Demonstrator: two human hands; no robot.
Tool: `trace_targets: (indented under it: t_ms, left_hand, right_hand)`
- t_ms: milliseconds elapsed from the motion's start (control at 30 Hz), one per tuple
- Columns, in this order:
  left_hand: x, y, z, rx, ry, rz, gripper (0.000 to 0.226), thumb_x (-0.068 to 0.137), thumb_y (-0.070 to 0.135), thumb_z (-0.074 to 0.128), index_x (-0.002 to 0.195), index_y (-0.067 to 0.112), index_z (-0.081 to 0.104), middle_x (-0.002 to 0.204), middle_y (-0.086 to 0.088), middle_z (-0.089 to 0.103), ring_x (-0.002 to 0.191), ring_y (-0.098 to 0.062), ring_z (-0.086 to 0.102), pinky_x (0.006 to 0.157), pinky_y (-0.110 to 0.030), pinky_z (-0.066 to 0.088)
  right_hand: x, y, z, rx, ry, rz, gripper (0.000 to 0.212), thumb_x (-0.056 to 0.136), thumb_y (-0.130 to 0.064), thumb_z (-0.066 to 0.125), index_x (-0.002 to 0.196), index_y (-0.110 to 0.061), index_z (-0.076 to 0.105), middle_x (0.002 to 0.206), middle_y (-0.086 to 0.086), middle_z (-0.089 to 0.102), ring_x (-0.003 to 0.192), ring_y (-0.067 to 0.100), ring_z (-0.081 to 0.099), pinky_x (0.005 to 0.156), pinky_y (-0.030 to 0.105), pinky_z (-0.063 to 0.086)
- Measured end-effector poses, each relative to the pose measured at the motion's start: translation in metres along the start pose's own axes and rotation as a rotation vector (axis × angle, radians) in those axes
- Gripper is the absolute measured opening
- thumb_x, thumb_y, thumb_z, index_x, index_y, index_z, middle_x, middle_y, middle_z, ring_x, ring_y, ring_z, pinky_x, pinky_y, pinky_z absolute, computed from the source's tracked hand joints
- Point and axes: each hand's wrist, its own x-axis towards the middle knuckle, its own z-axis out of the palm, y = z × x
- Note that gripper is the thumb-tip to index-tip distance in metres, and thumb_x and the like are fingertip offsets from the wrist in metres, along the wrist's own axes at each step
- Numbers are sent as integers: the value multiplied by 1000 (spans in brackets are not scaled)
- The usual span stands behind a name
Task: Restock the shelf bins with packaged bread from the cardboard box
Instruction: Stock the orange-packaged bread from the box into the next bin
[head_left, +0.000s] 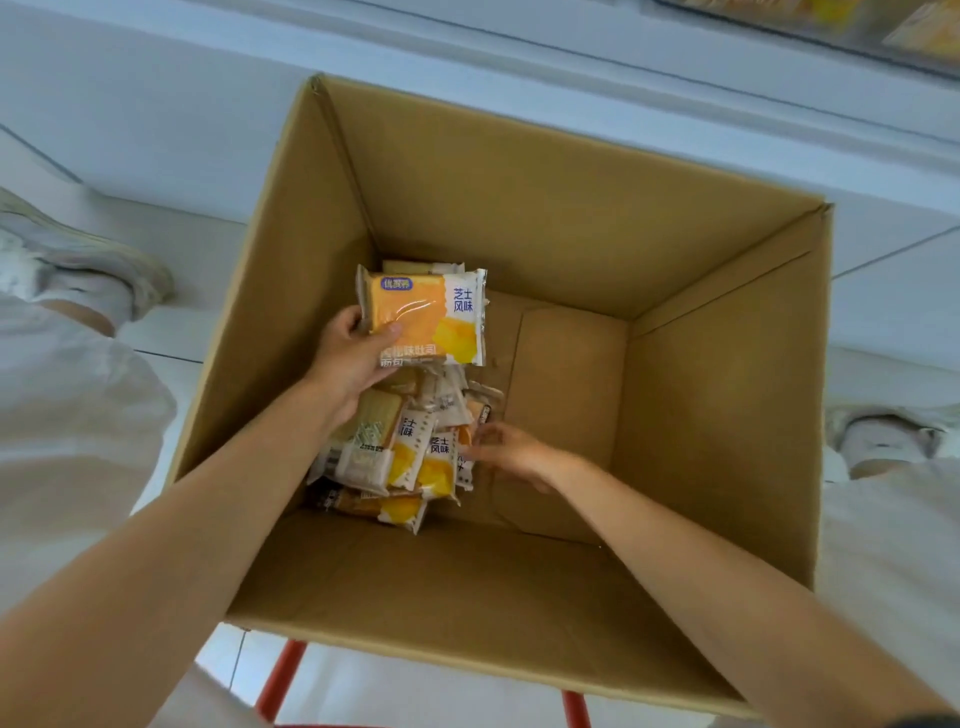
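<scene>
A large open cardboard box (717, 395) fills the view from above. At its bottom left lies a pile of packaged bread (410, 457), orange, yellow and white wrappers. My left hand (353, 353) holds an orange and yellow bread packet (431, 317) above the pile, thumb on its front, with more packets stacked behind it. My right hand (511, 449) reaches down to the right edge of the pile, fingers touching the packets there; whether it grips one is hidden by blur.
The right half of the box floor (566, 405) is bare cardboard. My white shoes (83, 254) stand on a pale tiled floor on both sides of the box. Red metal legs (280, 680) show under the box. A shelf with yellow packets (924, 31) is at the top right.
</scene>
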Motion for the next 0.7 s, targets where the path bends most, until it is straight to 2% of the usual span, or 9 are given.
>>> trace_targets:
  t_ms: [100,167,233,300,400,500,567,700]
  left_hand:
    - [0,-3,4,-24,-21,-7,40,94,11,63,130,18,49,115,1,65,101,-15,65,90,-34,53]
    - [1,-4,5,-26,-19,-3,38,94,11,62,129,19,48,109,4,65,99,-13,64,93,-35,51]
    - [1,-4,4,-32,-9,-6,39,95,11,61,130,19,47,108,5,65,100,-14,64,96,-36,50]
    - [0,-4,4,-56,-18,-31,41,95,10,61,132,18,47,111,3,65,103,-15,63,100,-37,48]
    - [-5,-3,3,-103,-56,-67,38,94,11,61,129,21,50,112,2,66,104,-15,63,101,-38,47]
    - [-8,0,-1,-108,-68,-50,37,96,11,59,130,24,52,113,4,66,104,-15,62,98,-37,46]
    - [-10,1,-3,-96,-70,-27,38,97,11,58,132,23,51,119,2,64,109,-18,61,100,-41,45]
    - [-18,7,4,-88,-75,10,33,98,12,56,127,27,52,126,-1,62,111,-19,61,102,-45,48]
  right_hand:
    - [24,12,31,166,54,49,65,85,-7,72,142,-14,40,138,9,55,120,26,58,93,34,53]
    - [33,14,39,253,140,91,52,85,5,67,132,-7,49,131,13,60,115,27,61,84,33,56]
    - [34,14,37,347,110,134,33,87,5,64,118,-4,57,123,13,64,111,27,64,84,33,57]
    - [28,11,34,470,28,158,19,89,-1,66,105,-9,60,114,11,68,104,24,67,81,31,58]
    - [24,8,38,483,22,150,18,89,-2,66,104,-11,61,108,7,69,94,18,67,71,23,56]
    - [17,1,34,454,38,107,33,90,3,60,120,-9,61,123,11,67,110,24,64,84,32,56]
    - [-2,-4,15,445,46,49,37,91,3,58,126,-9,58,123,12,66,106,26,66,86,38,57]
    - [-64,-18,-51,320,248,-184,34,92,5,57,121,-12,59,122,11,66,107,25,66,93,44,55]
